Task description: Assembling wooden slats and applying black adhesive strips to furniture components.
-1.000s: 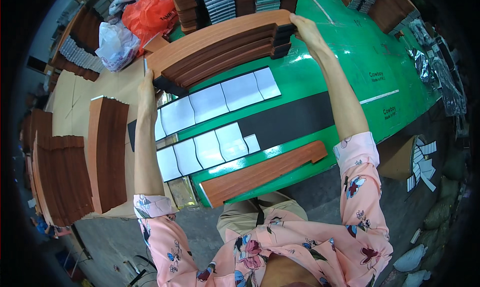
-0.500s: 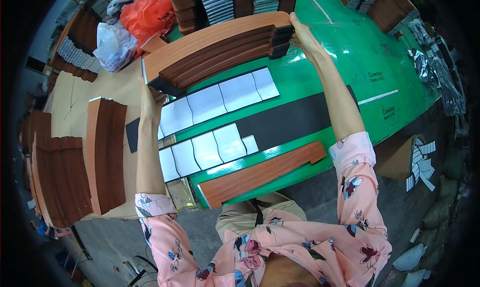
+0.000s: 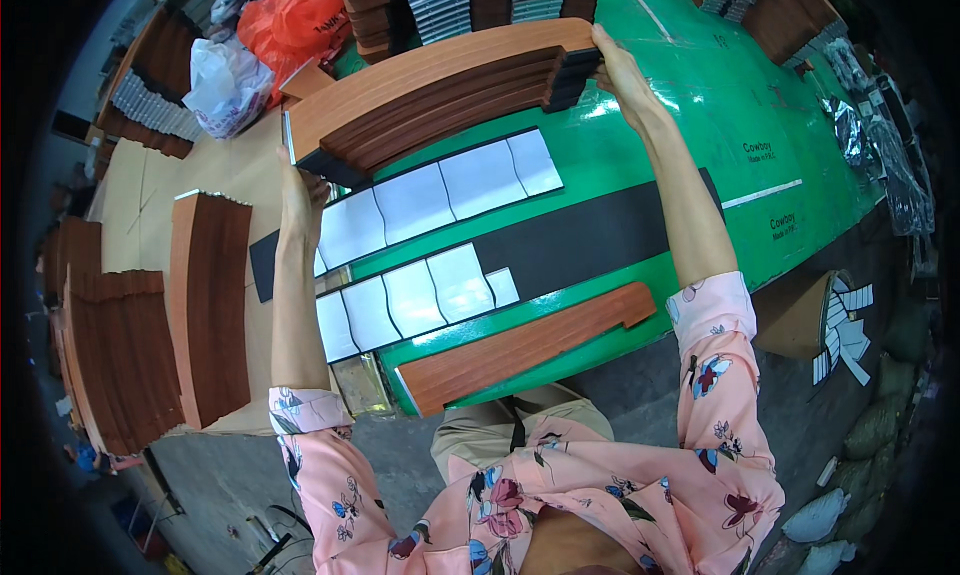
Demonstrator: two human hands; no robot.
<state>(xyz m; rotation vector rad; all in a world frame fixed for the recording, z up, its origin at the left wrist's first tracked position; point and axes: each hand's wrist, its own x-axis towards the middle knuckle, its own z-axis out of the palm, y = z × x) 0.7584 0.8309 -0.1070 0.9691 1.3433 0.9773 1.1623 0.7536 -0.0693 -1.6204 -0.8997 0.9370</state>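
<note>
Between both hands is a stack of curved wood-grain panels (image 3: 430,70), brown on top with dark ends. At its left end, my left hand (image 3: 302,180) is closed round the edge, fingers partly hidden beneath. My right hand (image 3: 622,70) grips the far right end, its fingers mostly behind the stack. Below the stack lies a dark strip with white sheets (image 3: 440,190). Nearer me is a long black strip (image 3: 590,237), with white sheets (image 3: 405,300) covering its left part. A single wood-grain panel (image 3: 525,347) lies along the near table edge.
Several panel stacks (image 3: 115,355) stand at the left, beside another stack (image 3: 208,305). More stacks (image 3: 480,5) are at the back. Orange (image 3: 295,30) and white plastic bags (image 3: 228,87) sit back left. A box with white scraps (image 3: 810,315) is on the floor right of the green table (image 3: 700,105).
The right end of the held stack and my right hand have shifted slightly right and up. My left hand stays at the left end.
</note>
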